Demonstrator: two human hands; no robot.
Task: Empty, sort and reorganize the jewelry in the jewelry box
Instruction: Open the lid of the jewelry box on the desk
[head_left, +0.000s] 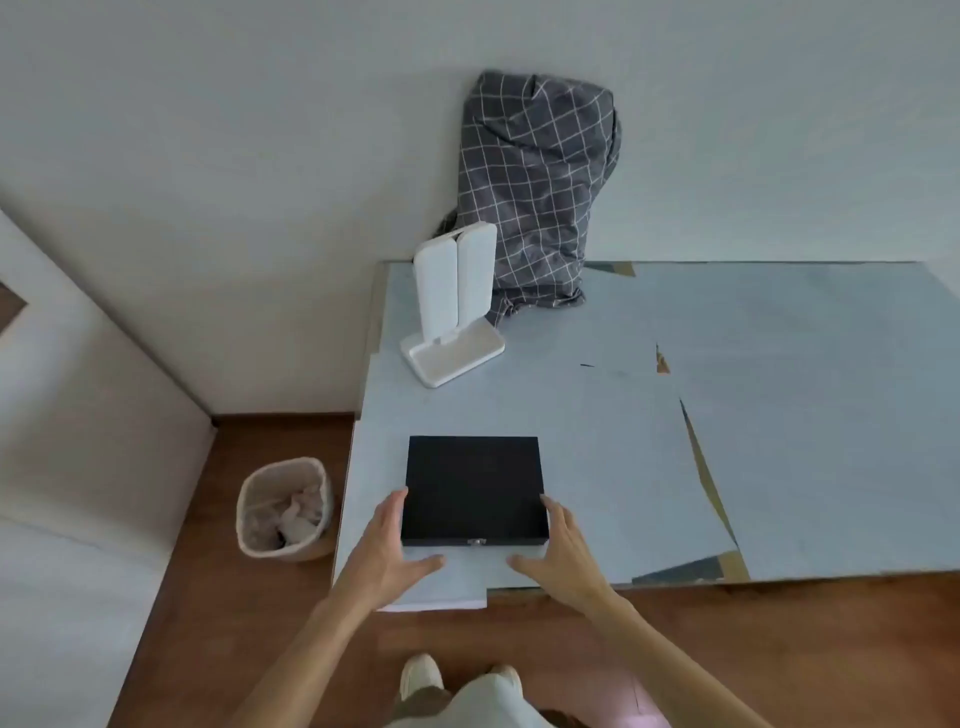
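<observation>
Flanking one closed black jewelry box (474, 488), two hands, left (387, 551) and right (563, 553), fingers straight.

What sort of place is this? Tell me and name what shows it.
Probably a room in a home, perhaps a bedroom corner: a table against a plain wall, a wood floor with a small bin of scraps, and a folded white mirror beside a checked cloth.

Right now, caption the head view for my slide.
Both hands, left hand and right hand, flank a closed black jewelry box on a grey table.
</observation>
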